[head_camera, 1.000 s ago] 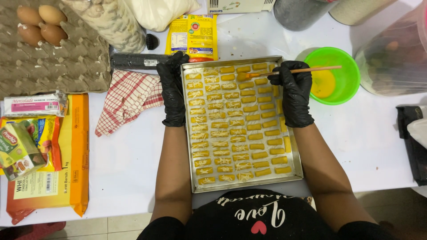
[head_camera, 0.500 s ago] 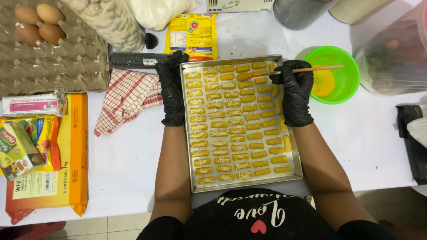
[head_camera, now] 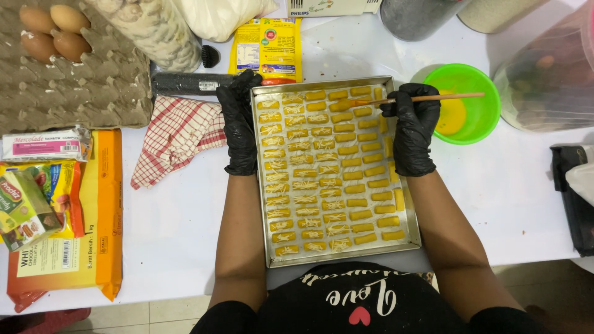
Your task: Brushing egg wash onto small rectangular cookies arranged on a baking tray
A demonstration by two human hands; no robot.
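A rectangular metal baking tray (head_camera: 273, 255) lies in front of me on the white table, filled with rows of small yellow dough sticks (head_camera: 337, 176); the left columns carry grated topping. My left hand (head_camera: 239, 121), in a black glove, grips the tray's left rim near the far corner. My right hand (head_camera: 413, 128), also gloved in black, holds a thin wooden-handled brush (head_camera: 427, 98) whose tip rests on the sticks near the tray's far edge. A green bowl of yellow egg wash (head_camera: 465, 106) stands just right of the tray.
A red-checked cloth (head_camera: 176, 139) lies left of the tray. An egg carton with several eggs (head_camera: 68, 68) sits far left, with packets and boxes (head_camera: 55, 210) below it. A yellow packet (head_camera: 266, 49), jars and bags line the back; a black object (head_camera: 572, 195) is at the right edge.
The brush tip has shifted slightly over the sticks at the tray's far end. My left hand has stayed on the tray rim.
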